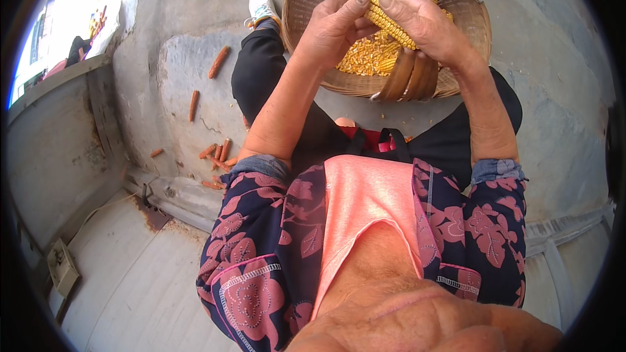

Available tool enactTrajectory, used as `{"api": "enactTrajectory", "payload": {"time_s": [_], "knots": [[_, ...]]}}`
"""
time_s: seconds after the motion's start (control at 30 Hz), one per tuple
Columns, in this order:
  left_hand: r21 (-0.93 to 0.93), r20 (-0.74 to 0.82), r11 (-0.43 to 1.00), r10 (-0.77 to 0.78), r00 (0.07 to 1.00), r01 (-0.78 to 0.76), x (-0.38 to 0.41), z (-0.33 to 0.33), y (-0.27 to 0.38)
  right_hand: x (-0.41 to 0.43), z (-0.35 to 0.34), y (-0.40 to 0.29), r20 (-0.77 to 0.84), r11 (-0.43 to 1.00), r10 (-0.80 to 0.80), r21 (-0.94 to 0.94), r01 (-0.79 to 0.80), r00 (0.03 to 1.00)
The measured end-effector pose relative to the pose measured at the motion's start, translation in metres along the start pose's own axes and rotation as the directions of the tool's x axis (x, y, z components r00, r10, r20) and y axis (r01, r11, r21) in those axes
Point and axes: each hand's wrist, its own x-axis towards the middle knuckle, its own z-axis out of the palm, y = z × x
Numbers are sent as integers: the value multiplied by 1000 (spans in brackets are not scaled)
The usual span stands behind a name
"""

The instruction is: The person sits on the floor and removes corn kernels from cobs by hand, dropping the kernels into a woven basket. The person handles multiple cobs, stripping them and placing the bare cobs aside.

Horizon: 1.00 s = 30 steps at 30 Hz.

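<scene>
Both my hands grip one ear of dried yellow corn point(376, 9), held at a slant above a round woven basket point(305, 7). My left hand point(342, 22) is around its upper left part, with the thumb on the kernels. My right hand point(423, 27) holds the lower right part, thumb also on the kernels. Nearly all visible rows on the ear are full. Loose corn kernels point(364, 58) and several more ears lie in the basket, partly hidden by my hands and the basket's broad bamboo handle point(408, 76).
Bare reddish cobs point(219, 62) lie scattered on the concrete floor point(190, 49) to the left, with several heaped point(222, 151) near my hip. My shoe point(262, 5) is beside the basket's left rim. A low wall point(58, 102) stands at the far left.
</scene>
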Motion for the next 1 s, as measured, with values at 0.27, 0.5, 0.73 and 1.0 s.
{"api": "enactTrajectory", "payload": {"time_s": [0.27,0.5,0.73,1.0], "knots": [[39,113,999,25,993,-30,2,-14,-4,-3,0,-5,-14,999,-46,-26,45,999],[41,116,997,66,991,-72,1,-8,-2,1,-5,0,42,1000,18,25,-19,999],[87,17,996,34,999,-35,4,-12,-5,0,3,-2,-20,999,-39,-9,39,999],[226,70,970,76,995,-90,-2,-5,3,1,-3,1,15,1000,16,-2,-16,1000]]}}
